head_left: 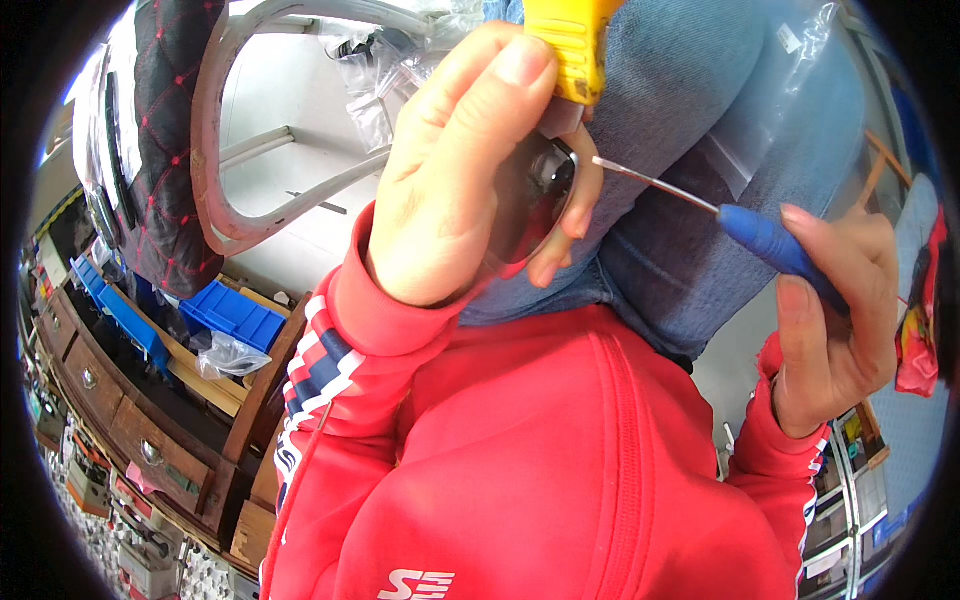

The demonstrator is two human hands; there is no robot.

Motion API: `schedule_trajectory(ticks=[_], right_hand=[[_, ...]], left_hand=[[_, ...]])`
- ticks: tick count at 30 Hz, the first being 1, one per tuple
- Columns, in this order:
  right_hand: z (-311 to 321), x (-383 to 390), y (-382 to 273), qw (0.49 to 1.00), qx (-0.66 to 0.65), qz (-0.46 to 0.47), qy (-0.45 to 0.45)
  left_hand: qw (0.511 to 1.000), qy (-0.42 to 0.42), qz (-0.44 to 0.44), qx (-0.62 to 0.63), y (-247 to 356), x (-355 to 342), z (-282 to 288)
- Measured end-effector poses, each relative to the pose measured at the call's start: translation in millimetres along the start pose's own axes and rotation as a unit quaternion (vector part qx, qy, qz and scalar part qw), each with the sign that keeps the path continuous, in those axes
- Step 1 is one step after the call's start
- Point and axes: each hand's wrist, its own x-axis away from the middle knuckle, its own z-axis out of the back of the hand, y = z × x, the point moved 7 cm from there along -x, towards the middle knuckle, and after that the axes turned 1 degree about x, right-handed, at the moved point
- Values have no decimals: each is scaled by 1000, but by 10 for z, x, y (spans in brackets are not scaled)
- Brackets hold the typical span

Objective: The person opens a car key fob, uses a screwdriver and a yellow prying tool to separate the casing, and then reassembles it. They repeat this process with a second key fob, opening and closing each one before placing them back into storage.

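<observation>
My left hand (450,170), upper middle, is closed around a dark, glossy, curved piece like a sunglasses lens (535,195). The same hand's thumb presses on a yellow ridged handle (572,45) with a short grey metal end; the top of this tool is cut off by the frame edge, so its kind is unclear. At the right, my right hand (840,310) grips a thin screwdriver (760,235) by its blue handle. Its metal shaft points left, and its tip is close to my left fingers, apparently just short of the dark piece.
My jeans-clad legs (680,90) lie beneath both hands, with a clear plastic bag (770,110) over the right one. On the left stand a chair with a white frame (215,190), a wooden drawer unit (120,400) and a blue tray (235,315).
</observation>
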Motion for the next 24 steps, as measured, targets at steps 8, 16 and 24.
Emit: schedule_trajectory(ticks=[8, 16, 24], right_hand=[[52, -57, -139, 1000, 3, 26, -10], [88, -68, -211, 999, 43, 26, -2], [218, -117, -314, 985, 122, 59, -107]], left_hand=[[999, 17, -21, -27, 89, 51, -66], [993, -3, -51, -108, 136, 64, -116], [995, -26, -71, -64, 143, 96, -198]])
